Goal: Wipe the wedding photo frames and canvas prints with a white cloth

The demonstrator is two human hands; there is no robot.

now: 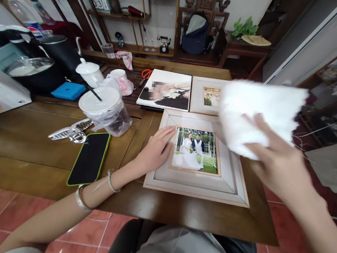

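A wide picture frame [194, 184] with a pale border lies flat near the table's front edge. Inside it is a photo [196, 150] of two people on a swing seat. My left hand [156, 151] rests flat on the frame's left side, its fingers stretched out toward the photo. Raised over the frame's right side, my right hand [276, 163] grips a white paper towel [258, 108], slightly blurred by motion. The towel covers part of a second, smaller picture frame [196, 95] behind. Beside that one lies a photo album [168, 77] with a picture on its cover.
Left of the frames are a phone [89, 159], a silver hair claw [72, 131] and a lidded drink cup [106, 109] in a plastic bag. Farther back stand a white teapot [89, 73], a black pot [31, 74] and orange-handled scissors [146, 74]. The wooden table [117, 198] ends close to my lap.
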